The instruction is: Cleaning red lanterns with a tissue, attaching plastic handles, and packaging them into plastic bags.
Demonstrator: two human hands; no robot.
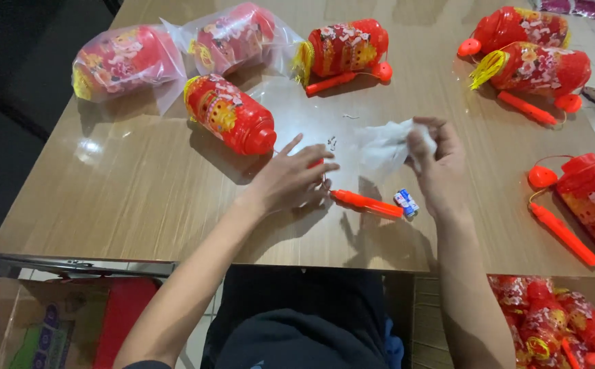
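View from the head camera onto a wooden tabletop (pixel 140 198). The landmark is the orange stick handle (pixel 367 203), which lies flat near the front edge of the tabletop. The left hand (pixel 291 181) rests palm down just left of the handle's near end, fingers spread and flat; a small red part (pixel 316 163) shows under its fingertips, and whether the grip closes on it cannot be told. The right hand (pixel 437 164) is raised above and to the right of the handle, its grip pinching a crumpled clear plastic bag (pixel 386 145) between thumb and fingers; the bag hangs over the tabletop directly behind the handle. A small blue-and-white battery (pixel 406 202) lies touching or just beside the handle's right tip. Behind and to the left of the handle, an unwrapped red lantern (pixel 232 114) lies on its side. Farther back on the left, two lanterns in clear bags (pixel 168 55) lie side by side. Directly behind the handle, well apart, a red lantern with yellow tassel (pixel 344 48) lies with its own orange stick. To the far right at the back, two more red lanterns (pixel 530 51) lie together; to the right of the handle, at the tabletop edge, another lantern with stick (pixel 584 198) is partly cut off. Below the tabletop, left of the handle, stands a cardboard box (pixel 31 328); to the right, bagged lanterns (pixel 557 321) are piled.
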